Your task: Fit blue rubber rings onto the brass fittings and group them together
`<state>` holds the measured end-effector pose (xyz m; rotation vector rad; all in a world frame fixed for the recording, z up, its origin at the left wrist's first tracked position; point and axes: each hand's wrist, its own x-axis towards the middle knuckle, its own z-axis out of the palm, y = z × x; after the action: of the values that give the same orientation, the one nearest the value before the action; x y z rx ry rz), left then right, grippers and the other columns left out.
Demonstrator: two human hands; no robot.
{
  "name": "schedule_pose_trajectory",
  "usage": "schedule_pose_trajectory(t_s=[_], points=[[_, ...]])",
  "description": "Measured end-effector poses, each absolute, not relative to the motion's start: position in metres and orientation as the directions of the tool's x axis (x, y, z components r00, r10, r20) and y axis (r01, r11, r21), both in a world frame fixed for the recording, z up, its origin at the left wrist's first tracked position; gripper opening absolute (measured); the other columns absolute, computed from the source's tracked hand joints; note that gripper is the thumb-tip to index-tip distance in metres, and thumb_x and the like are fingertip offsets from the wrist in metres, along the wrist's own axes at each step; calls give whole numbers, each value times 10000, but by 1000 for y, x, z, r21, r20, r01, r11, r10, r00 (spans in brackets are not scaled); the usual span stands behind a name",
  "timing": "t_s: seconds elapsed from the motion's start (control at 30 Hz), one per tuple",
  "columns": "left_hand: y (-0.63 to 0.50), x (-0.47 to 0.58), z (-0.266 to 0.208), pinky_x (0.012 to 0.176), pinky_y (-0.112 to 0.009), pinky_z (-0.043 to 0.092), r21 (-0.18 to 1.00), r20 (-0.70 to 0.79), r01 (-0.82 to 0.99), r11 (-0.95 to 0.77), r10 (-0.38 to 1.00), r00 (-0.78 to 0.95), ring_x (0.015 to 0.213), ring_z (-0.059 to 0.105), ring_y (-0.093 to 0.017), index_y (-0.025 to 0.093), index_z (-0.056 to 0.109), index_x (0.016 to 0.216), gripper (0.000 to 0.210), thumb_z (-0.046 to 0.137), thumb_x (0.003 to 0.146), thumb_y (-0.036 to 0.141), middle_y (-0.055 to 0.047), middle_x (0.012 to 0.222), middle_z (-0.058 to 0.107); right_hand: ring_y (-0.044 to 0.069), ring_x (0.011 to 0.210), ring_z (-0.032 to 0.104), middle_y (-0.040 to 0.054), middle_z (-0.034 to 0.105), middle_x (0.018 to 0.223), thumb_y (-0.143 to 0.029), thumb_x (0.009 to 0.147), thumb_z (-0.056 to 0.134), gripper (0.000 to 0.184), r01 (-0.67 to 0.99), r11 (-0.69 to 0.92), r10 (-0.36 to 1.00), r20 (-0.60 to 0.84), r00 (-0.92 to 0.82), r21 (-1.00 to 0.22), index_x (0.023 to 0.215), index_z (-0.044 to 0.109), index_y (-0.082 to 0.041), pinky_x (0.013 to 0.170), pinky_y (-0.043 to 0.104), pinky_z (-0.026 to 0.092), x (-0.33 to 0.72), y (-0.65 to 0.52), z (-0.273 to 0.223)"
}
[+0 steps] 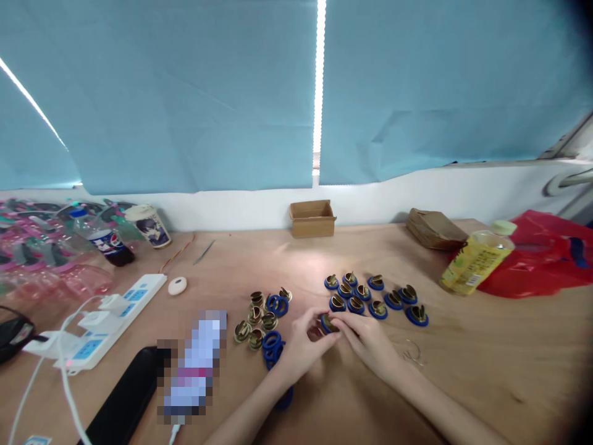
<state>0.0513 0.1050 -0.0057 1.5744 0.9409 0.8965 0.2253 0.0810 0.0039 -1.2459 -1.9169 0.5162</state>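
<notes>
Between my two hands, low over the table, is a round brass-coloured metal piece with a blue ring [327, 322] around it. My left hand [311, 337] has its fingers and thumb closed around the ring's left side. From the right, my right hand [364, 337] pinches the same piece at its edge; the fingers partly cover it. Left of my hands lie several bare brass-coloured pieces [256, 315] with upright flaps. Loose blue rings [272, 341] lie beside them, some partly hidden by my left arm. Behind my right hand, several ringed pieces [356, 304] are spread out.
A small cardboard box [312, 222] stands by the wall. A yellow-labelled bottle [479, 259] and a red plastic bag [542, 259] are at the right. At the left are a power strip [111, 327], a phone [197, 364], a black case [132, 395] and several spray bottles [50, 253].
</notes>
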Motion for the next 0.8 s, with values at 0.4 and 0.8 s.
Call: schedule_pose_trajectory(t_s=[0.4, 0.8], points=[[100, 48, 12, 638, -236, 414, 942, 130, 226, -248, 891, 434, 663, 532, -138, 167, 583, 916, 135, 451, 909, 193, -5, 766, 594, 199, 751, 656, 72, 689, 828, -296, 961, 462, 294, 507, 457, 875, 473, -107, -731, 1008, 742, -219, 674, 286, 518, 217, 80, 8], [91, 54, 19, 702, -255, 395, 923, 142, 214, -320, 800, 583, 769, 541, -171, 164, 604, 827, 259, 427, 962, 297, -33, 824, 621, 192, 771, 603, 65, 583, 852, -350, 958, 466, 311, 424, 426, 889, 456, -32, -800, 945, 752, -227, 657, 282, 491, 208, 80, -2]])
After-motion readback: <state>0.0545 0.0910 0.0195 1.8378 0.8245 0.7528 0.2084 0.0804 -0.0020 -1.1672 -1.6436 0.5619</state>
